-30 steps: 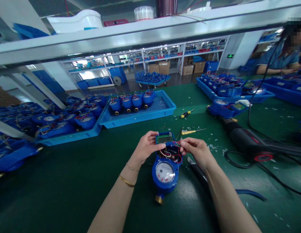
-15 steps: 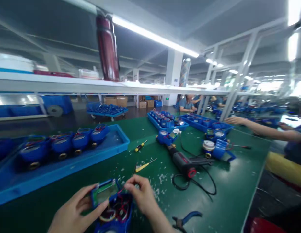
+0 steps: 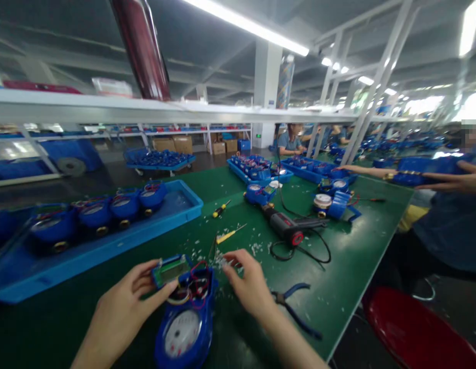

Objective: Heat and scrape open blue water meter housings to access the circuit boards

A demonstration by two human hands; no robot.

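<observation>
Four blue meters (image 3: 107, 207) sat in the blue tray (image 3: 176, 212) beyond the water meter (image 3: 186, 318) on the counter (image 3: 360, 256). The left hand (image 3: 120, 312) pinched its display module (image 3: 171, 270); the right hand (image 3: 247, 282), fingers loosely open, rested just beside it.

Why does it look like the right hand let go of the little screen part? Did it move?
Yes. The right hand has left the display module and shifted right of the water meter, toward the white scraps on the green table.
</observation>
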